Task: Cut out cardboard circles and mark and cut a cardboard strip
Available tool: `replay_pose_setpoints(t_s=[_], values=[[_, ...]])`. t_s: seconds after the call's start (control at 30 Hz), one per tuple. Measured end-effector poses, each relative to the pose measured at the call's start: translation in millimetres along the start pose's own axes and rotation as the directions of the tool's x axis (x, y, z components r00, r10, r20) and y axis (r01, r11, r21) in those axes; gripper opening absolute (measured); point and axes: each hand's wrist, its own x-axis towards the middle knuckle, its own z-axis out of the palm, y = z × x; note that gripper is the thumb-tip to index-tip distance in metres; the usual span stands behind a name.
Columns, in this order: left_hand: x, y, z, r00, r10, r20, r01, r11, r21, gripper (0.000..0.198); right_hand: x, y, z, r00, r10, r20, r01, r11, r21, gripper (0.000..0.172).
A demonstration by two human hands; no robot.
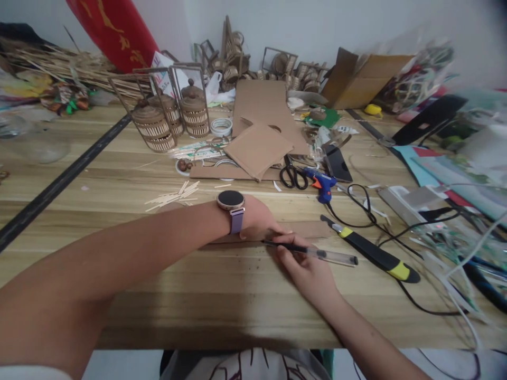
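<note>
My right hand (307,269) is closed around a pen (330,256) with a dark grip and clear barrel. The pen's tip points left, at the near edge of a brown cardboard strip (311,230) lying on the table. My left hand (259,217), with a watch (231,200) on its wrist, reaches across and holds the strip down. Its thumb is by the near edge, and the other fingers are mostly hidden. Both hands nearly touch at the pen tip. To the right of them lies a yellow and black utility knife (376,254).
Behind the hands are thin wooden sticks (174,195), scissors (293,177), a blue glue gun (322,184) and cardboard pieces (259,150). Small bamboo lanterns (154,126) stand back left. Cables (400,232) and a power strip (412,211) crowd the right.
</note>
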Motion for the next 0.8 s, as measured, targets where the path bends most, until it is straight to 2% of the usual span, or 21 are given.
replay_pose_setpoints(t_s=[0.1, 0.23, 0.37, 0.57, 0.7, 0.8], values=[[-2, 5, -5.0, 0.986, 0.005, 0.168, -0.022, 0.995, 0.099, 0.099, 0, 3, -13, 0.998, 0.031, -0.049, -0.032, 0.999, -0.021, 0.016], [-5, 9, -8.7, 0.96, -0.029, 0.28, -0.039, 0.971, 0.234, 0.115, -2, 6, -35, 0.991, 0.044, -0.123, -0.057, 0.993, -0.104, 0.017], [-8, 14, -11.6, 0.947, -0.043, 0.319, -0.055, 0.955, 0.292, 0.118, -7, 14, -58, 0.979, 0.05, -0.197, -0.095, 0.969, -0.227, 0.017], [-11, 21, -17.7, 0.925, -0.093, 0.367, -0.021, 0.955, 0.295, 0.118, -15, 30, -88, 0.915, 0.098, -0.392, -0.236, 0.917, -0.322, 0.019], [-11, 22, -18.5, 0.939, -0.075, 0.335, -0.018, 0.964, 0.265, 0.118, -20, 25, -91, 0.869, 0.105, -0.483, -0.262, 0.927, -0.27, 0.02], [-12, 23, -18.8, 0.934, -0.097, 0.345, -0.006, 0.958, 0.285, 0.117, -20, 17, -81, 0.893, 0.076, -0.444, -0.196, 0.953, -0.232, 0.019]])
